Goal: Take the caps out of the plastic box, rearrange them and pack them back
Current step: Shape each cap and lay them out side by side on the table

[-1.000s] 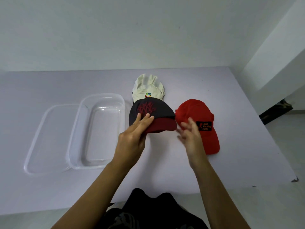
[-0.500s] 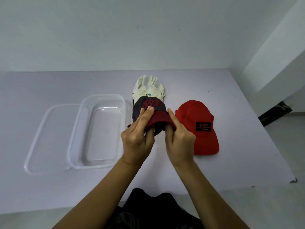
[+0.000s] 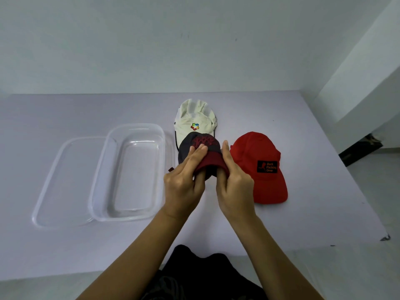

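A dark grey cap with a maroon brim (image 3: 205,146) is lifted a little off the table, its brim bent into an arch. My left hand (image 3: 184,182) grips the brim's left side and my right hand (image 3: 233,182) grips its right side, fingers under it. A cream cap (image 3: 194,120) with a coloured logo lies just behind it, partly covered. To the right a red cap (image 3: 264,167) with a black patch rests flat. The clear plastic box (image 3: 101,169) stands open to the left, nothing inside.
The box's clear lid (image 3: 49,187) lies against the box's left side. The lavender table (image 3: 281,224) ends at a near edge by my lap and at a right edge beside a white wall corner.
My right hand left the red cap and joined the left on the grey cap's brim. Both hands bent the brim and drew the cap slightly toward me.
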Demonstrator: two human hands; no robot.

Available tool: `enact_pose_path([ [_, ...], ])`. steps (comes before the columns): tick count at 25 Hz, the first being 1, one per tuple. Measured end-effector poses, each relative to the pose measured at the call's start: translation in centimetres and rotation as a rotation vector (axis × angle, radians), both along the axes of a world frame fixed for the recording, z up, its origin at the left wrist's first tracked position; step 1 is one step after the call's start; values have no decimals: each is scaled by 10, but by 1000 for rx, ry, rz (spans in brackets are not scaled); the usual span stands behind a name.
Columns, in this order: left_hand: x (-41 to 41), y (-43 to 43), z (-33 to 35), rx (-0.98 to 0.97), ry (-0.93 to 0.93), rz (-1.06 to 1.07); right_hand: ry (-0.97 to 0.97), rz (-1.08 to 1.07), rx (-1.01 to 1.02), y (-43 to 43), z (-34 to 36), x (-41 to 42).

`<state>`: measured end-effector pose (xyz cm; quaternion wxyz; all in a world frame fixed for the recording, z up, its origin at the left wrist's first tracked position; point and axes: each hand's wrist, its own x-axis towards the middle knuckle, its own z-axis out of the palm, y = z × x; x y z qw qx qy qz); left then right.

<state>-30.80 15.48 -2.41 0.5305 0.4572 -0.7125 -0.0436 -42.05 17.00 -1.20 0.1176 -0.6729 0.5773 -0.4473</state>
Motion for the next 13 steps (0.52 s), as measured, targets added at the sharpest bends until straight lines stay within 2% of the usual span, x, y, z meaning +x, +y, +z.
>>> enact_pose_path([
  [4, 21, -11, 5, -35, -191, -117, 140, 42, -55, -4, -3, -21],
  [6, 31, -15, 5, -75, -232, -114, 133, 21, -59, -3, -6, -21],
  [11, 11, -5, 1, 61, 27, 85, -42, -51, -1, 1, -4, 9],
  [13, 13, -12, 8, 63, -12, 46, -15, -47, -4, -4, -4, 0],
])
